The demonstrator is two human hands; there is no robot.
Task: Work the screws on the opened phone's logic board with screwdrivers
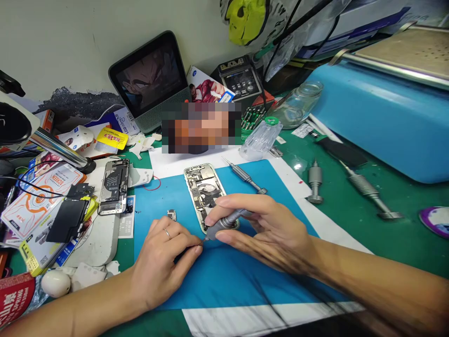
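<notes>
Now we grip the screwdriver in our right hand, fingers wrapped low near its tip for a steady hold. The tip angles down just off the near end of the opened phone, which lies flat on the blue mat. Our left hand rests braced on the mat, thumb and forefinger pressed together at the tip, pinching something too small to tell. A spare screwdriver lies just beside the phone.

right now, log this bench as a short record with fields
right hand: grips grey screwdriver, tip down at the opened phone lower end
left hand: fingertips pinched at the grey screwdriver tip, on the blue mat; what they pinch is too small to tell
on mat: second screwdriver, small loose part
off mat, left: stripped phone
behind: tablet, glass jar
</notes>
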